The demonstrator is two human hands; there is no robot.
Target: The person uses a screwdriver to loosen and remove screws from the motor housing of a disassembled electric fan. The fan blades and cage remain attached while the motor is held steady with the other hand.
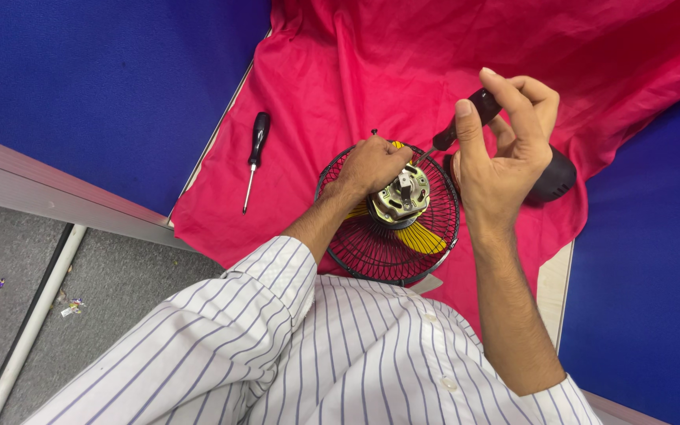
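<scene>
While the left hand presses the fan motor, the right hand grips a screwdriver above it.

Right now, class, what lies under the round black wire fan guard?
Under the wire fan guard lies a pink cloth. Yellow blades show through the wires. The left hand and the motor cover the middle, so nothing beneath there can be seen.

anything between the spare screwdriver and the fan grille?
Only bare pink cloth lies between the spare screwdriver and the fan grille, seen in the head view.
</scene>
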